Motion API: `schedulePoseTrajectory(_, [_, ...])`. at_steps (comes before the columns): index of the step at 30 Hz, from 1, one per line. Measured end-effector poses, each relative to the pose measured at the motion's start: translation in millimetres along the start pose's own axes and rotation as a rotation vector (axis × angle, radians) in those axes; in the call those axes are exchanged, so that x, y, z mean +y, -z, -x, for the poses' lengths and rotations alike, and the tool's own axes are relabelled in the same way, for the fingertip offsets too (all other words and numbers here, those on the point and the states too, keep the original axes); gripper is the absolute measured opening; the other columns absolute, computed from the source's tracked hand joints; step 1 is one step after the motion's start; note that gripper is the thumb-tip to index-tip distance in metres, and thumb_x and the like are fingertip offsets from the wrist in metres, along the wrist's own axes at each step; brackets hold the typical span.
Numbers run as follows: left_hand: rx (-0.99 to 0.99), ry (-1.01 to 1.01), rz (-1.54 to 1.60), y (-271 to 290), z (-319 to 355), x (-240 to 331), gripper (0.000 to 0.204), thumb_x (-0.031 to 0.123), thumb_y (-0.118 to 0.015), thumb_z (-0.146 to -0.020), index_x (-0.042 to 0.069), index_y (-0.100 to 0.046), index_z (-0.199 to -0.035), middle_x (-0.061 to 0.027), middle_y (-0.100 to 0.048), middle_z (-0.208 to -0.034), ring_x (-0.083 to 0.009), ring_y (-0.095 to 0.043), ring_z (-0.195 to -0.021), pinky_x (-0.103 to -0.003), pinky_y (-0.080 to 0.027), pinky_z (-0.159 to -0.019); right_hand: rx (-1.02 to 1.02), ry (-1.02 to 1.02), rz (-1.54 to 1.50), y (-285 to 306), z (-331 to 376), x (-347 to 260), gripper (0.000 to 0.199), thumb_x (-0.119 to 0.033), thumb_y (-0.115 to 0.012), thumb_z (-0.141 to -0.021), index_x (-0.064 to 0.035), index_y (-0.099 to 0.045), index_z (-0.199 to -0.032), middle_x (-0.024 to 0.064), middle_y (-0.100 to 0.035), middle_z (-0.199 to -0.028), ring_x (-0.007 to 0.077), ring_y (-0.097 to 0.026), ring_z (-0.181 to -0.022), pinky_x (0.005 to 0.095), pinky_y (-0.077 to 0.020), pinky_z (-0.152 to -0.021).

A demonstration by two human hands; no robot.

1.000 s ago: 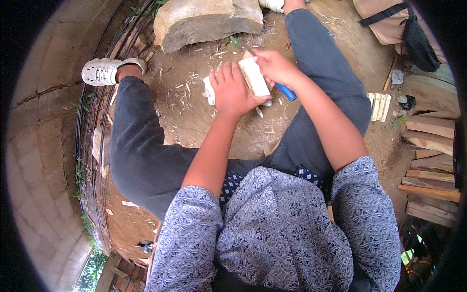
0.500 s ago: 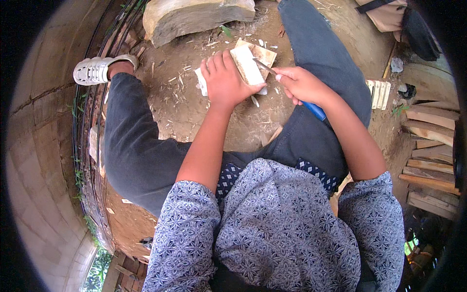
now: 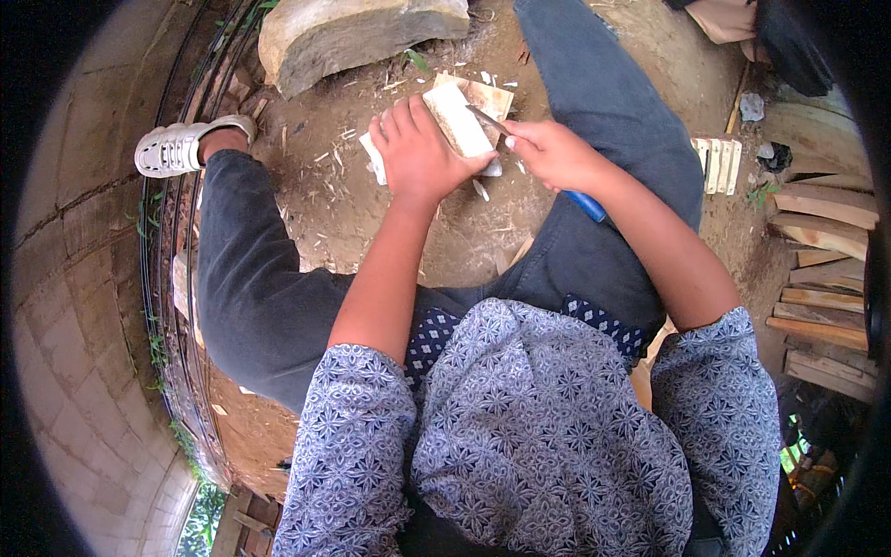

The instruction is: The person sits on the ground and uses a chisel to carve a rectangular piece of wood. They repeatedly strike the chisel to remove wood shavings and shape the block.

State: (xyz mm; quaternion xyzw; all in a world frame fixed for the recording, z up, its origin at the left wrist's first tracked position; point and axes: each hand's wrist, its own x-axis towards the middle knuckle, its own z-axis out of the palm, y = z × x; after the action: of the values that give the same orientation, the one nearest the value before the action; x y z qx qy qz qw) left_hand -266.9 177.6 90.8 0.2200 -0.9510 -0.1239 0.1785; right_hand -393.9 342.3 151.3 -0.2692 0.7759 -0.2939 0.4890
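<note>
Seated on bare dirt, legs spread, whittling. The pale wood block (image 3: 461,119) sits at about 12 o'clock from the torso, between the knees, its near end under the left hand (image 3: 419,153) and its far end sticking out toward 1 o'clock.

Step in hand, as I judge it: shaving the block's upper right edge. The knife (image 3: 487,121) blade lies against that edge, tip pointing to 10 o'clock; the blue handle end (image 3: 587,205) pokes out of the fist toward 4 o'clock.

Grip, left: fingers curled over the block from its left side, thumb along the near right edge, clamped down hard on the wood (a second pale scrap (image 3: 372,160) shows just beyond the knuckles at 9 o'clock; whether the hand also presses it I cannot tell).

Grip, right hand (image 3: 555,154): closed tight round the knife handle, thumb stretched forward to the back of the blade. No gap in the fist.

Next move, by my reading, calls for a controlled stroke along the grain, away from the holding fingers, since the left thumb lies near the blade path.

Around: shavings (image 3: 325,158) scattered at 10 o'clock, a big rough stone (image 3: 357,37) at 11, a white sandal (image 3: 176,148) at 9, stacked wood slats (image 3: 821,269) at 3.
</note>
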Motion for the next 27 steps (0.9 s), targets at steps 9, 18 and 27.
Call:
schedulePoseTrajectory(9, [-0.055, 0.008, 0.007, 4.2, 0.6, 1.7, 0.122, 0.077, -0.078, -0.048, -0.007, -0.046, -0.13, -0.0216, -0.053, -0.122, -0.037, -0.049, -0.118, -0.055, -0.029, -0.107, 0.243, 0.121, -0.162, -7.1, -64.3, -19.4, 0.045, -0.028, -0.047, -0.104, -0.0073, -0.05, -0.143, 0.0023, -0.058, -0.062, 0.0097, -0.049, -0.043, 0.0279, -0.0426, -0.041])
schedulePoseTrajectory(18, [-0.058, 0.022, -0.005, 0.1, 2.9, -1.3, 0.125, 0.077, -0.079, -0.046, -0.007, -0.042, -0.132, -0.022, -0.052, -0.123, -0.039, -0.048, -0.12, -0.057, -0.026, -0.111, -0.022, -0.066, -0.169, 5.6, -4.6, 1.0, 0.043, -0.027, -0.045, -0.103, -0.0101, -0.051, -0.142, 0.0036, -0.055, -0.058, 0.0139, -0.055, -0.043, 0.0317, -0.0469, -0.041])
schedulePoseTrajectory(27, [-0.101, 0.028, 0.026, 3.8, -1.3, 3.5, 0.126, 0.077, -0.079, -0.046, -0.007, -0.042, -0.132, -0.0209, -0.05, -0.125, -0.039, -0.047, -0.122, -0.058, -0.025, -0.111, 0.046, 0.061, -0.116, 8.9, -52.9, -22.0, 0.048, -0.027, -0.045, -0.104, -0.0079, -0.045, -0.147, 0.0003, -0.05, -0.055, 0.0098, -0.049, -0.043, 0.0275, -0.0418, -0.041])
